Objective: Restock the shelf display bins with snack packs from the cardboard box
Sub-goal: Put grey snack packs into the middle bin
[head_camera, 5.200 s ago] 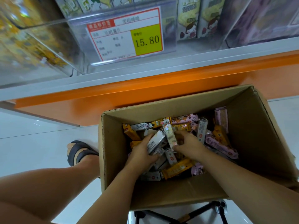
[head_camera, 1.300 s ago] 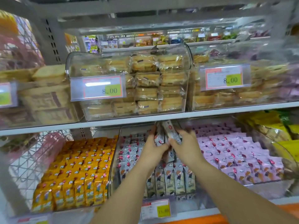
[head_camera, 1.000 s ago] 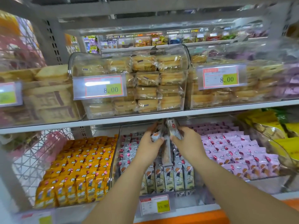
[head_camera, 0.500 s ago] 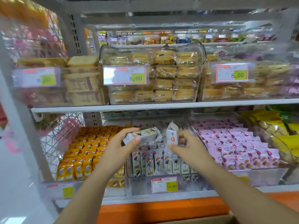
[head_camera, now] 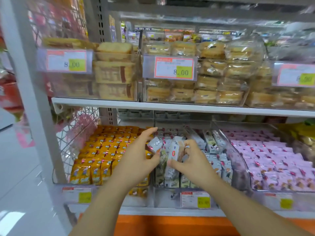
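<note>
Whereas half a second ago the hands were holding their white snack packs (head_camera: 171,150) apart, the left one over toward the orange packs (head_camera: 105,150), they are now closing together over the middle bin (head_camera: 237,159). The left hand (head_camera: 136,160) is pinching one pack between thumb and fingers, its forefinger sticking out straight. The right hand (head_camera: 194,162) is curling thumb and fingers round another, and the two packs are touching. Both are hanging just above the rows of matching white packs standing in that bin, with the pink packs (head_camera: 272,159) lying to the right. This handful is probably about to be placed. The cardboard box is lying out of view, so how much is remaining cannot be told.
</note>
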`<state>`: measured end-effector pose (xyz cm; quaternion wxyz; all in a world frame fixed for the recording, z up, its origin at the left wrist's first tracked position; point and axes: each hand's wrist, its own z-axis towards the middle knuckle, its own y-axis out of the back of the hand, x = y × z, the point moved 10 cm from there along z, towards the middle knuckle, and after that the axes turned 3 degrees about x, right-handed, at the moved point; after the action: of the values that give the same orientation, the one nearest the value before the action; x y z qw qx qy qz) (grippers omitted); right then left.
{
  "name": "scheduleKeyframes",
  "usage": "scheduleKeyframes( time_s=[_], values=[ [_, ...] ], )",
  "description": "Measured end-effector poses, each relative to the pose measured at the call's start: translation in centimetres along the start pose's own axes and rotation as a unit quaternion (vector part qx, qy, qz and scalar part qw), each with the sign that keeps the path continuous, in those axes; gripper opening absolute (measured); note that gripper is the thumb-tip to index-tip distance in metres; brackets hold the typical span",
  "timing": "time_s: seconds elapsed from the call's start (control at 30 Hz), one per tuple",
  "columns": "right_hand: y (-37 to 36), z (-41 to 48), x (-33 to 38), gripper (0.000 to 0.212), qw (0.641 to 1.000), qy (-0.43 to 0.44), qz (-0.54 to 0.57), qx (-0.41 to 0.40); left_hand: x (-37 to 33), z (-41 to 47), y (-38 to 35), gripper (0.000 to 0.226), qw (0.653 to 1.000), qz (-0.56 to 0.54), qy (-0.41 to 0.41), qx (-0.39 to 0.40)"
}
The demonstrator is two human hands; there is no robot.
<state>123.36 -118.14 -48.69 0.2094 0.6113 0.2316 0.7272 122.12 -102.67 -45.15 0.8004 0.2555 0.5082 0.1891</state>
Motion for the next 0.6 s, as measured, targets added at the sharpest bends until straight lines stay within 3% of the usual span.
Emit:
scheduleKeyframes(
  time_s=[0.13,0.27,0.47,0.6],
  values=[
    [-0.4,0.2,0.3,0.065,0.999,0.003,0.028,0.018,-0.3,0.1,-0.1,0.052,1.0,0.0,-0.02,-0.024],
    [0.4,-0.1,-0.1,0.044,0.993,0.005,0.104,0.06,-0.3,-0.2,0.7,0.043,0.998,-0.036,-0.01,-0.059],
    [1.7,-1.3,-0.5,0.055,0.988,-0.003,0.109,0.108,-0.4,-0.4,-0.1,0.043,0.999,-0.045,-0.008,-0.026],
    [1.4,-1.8,0.0,0.034,0.983,-0.005,0.114,0.143,-0.6,-0.5,-0.6,0.043,0.999,-0.027,-0.012,-0.015]
  ],
)
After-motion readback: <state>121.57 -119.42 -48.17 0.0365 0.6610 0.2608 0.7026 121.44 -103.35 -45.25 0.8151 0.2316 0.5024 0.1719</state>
